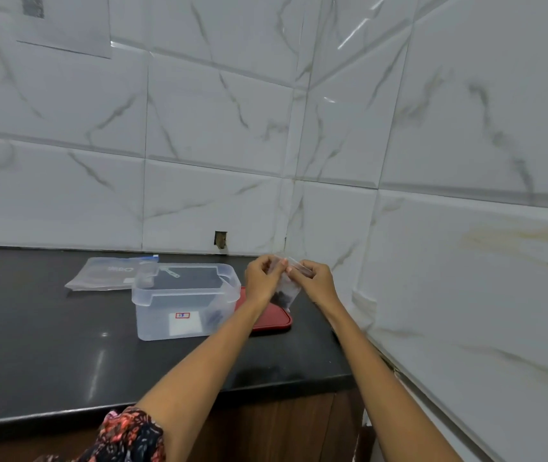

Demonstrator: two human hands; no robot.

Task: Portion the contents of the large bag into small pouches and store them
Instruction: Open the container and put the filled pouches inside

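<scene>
Small pouch (286,290) — above red lid's (274,316) edge

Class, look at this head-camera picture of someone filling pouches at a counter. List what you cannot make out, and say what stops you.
- Small pouch, head view: its top edge is covered by the left hand and right hand; sealed or not, unclear.
- Dark contents: too small and blurred to identify.
- Clear container: label too small to read.
- Large bag: print blurred, partly behind the container.
- Red lid: partly hidden by the left forearm and container.
</scene>
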